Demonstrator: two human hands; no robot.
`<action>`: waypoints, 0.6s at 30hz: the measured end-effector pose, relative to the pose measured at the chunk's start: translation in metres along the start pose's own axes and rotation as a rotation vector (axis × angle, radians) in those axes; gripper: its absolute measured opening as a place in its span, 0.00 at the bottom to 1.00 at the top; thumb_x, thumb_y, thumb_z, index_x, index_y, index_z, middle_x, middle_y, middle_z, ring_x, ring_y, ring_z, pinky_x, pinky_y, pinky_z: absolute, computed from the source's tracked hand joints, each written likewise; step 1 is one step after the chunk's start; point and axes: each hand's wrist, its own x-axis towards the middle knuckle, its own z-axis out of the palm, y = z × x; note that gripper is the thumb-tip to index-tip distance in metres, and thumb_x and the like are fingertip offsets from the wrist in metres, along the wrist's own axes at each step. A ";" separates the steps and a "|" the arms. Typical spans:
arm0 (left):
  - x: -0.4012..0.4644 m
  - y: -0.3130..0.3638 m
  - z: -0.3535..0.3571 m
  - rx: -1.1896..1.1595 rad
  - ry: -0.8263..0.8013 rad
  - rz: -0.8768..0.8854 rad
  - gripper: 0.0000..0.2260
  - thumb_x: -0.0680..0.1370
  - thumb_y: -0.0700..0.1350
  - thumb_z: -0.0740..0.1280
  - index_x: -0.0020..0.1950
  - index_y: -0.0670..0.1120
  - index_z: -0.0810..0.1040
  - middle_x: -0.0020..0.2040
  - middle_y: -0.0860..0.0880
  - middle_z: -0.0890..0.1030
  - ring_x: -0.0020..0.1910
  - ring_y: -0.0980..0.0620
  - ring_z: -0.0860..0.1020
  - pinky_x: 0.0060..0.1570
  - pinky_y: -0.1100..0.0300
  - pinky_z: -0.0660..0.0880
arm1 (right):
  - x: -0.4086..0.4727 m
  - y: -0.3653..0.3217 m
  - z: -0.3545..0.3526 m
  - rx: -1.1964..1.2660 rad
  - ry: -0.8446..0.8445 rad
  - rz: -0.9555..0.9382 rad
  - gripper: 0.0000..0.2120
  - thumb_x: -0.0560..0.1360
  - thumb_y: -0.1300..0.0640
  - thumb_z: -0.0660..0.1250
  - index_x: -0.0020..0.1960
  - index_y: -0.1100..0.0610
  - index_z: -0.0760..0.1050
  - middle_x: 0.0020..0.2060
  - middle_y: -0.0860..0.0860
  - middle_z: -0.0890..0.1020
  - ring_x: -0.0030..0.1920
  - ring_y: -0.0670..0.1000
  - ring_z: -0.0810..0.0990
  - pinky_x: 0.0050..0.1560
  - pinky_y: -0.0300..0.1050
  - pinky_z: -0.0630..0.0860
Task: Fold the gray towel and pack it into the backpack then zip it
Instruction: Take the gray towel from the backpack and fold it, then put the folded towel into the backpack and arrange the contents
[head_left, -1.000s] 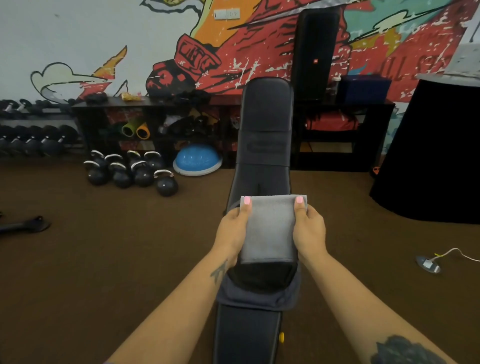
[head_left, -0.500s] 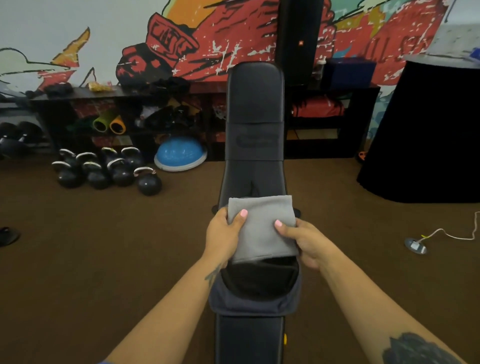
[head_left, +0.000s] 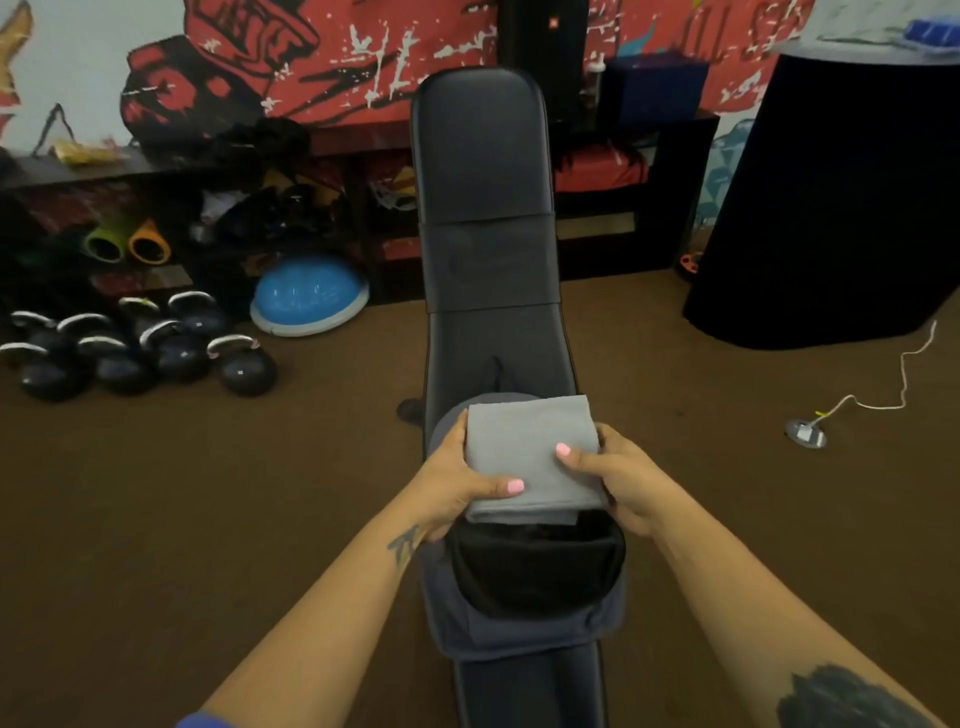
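**Folded towel held over the open backpack**

From my remote seat, I see the left hand (head_left: 457, 483) gripping the left edge of the gray towel (head_left: 530, 457), thumb laid across its near corner on top, fingers hidden beneath. The right hand (head_left: 618, 480) grips the right edge the same way, thumb pressed on the upper face. The towel is folded into a compact, roughly square pad (its layered near edge is visible) and is held level between the two hands, just above the far rim of the backpack's mouth.

The backpack (head_left: 524, 623) lies flat on the near part of a black padded bench (head_left: 483, 197), its main pocket unzipped and gaping toward me, with a dark lining showing inside. I cannot tell whether the towel's underside touches the bag.

The bench runs away from me over a brown carpet (head_left: 208, 519). To the left, a cluster of kettlebells (head_left: 156, 353) sits on the floor beside a blue half-ball (head_left: 309, 296). To the right, a white cable (head_left: 872, 400) trails from a floor plate.
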 end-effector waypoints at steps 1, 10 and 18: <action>0.003 -0.003 0.000 -0.007 -0.012 0.004 0.51 0.58 0.42 0.82 0.74 0.54 0.58 0.66 0.50 0.72 0.64 0.49 0.73 0.62 0.49 0.74 | 0.004 0.002 -0.001 0.058 0.008 0.043 0.23 0.73 0.61 0.70 0.66 0.60 0.69 0.56 0.56 0.79 0.54 0.55 0.79 0.48 0.47 0.78; 0.033 -0.060 0.008 0.036 -0.090 -0.093 0.42 0.63 0.44 0.78 0.71 0.60 0.60 0.66 0.55 0.73 0.64 0.53 0.73 0.63 0.50 0.74 | 0.026 0.021 -0.019 0.015 0.065 0.311 0.11 0.73 0.63 0.69 0.55 0.62 0.76 0.45 0.58 0.82 0.45 0.57 0.80 0.43 0.51 0.77; 0.088 -0.110 -0.004 0.072 0.318 -0.288 0.16 0.78 0.40 0.64 0.66 0.47 0.71 0.61 0.49 0.77 0.61 0.50 0.75 0.60 0.52 0.75 | 0.090 0.005 -0.042 -0.392 0.118 0.056 0.06 0.73 0.65 0.69 0.50 0.59 0.77 0.45 0.53 0.81 0.42 0.49 0.78 0.38 0.40 0.73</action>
